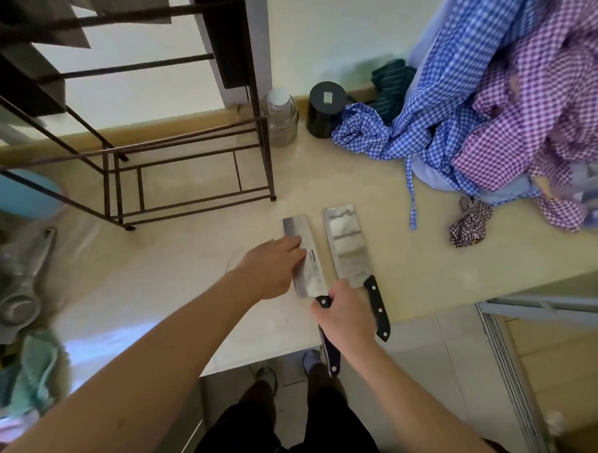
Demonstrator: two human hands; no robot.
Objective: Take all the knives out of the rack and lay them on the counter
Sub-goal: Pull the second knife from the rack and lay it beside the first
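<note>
Beige counter (196,265); silver cleavers (346,248) (black handles); blue gingham cloth (433,117); brown rack (191,155).

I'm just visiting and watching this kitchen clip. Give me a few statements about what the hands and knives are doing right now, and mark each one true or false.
1. Two cleavers lie side by side on the counter. True: the left cleaver and the right cleaver.
2. The right hand grips the right cleaver's handle. False: it holds the left cleaver's handle; the right cleaver lies untouched.
3. The left hand rests flat on the left cleaver's blade. True.
4. The blades point toward the person. False: the handles point toward the person, the blades toward the wall.
5. A knife stands in the bottom tier of the metal rack. False: that tier shows no knife.
</note>
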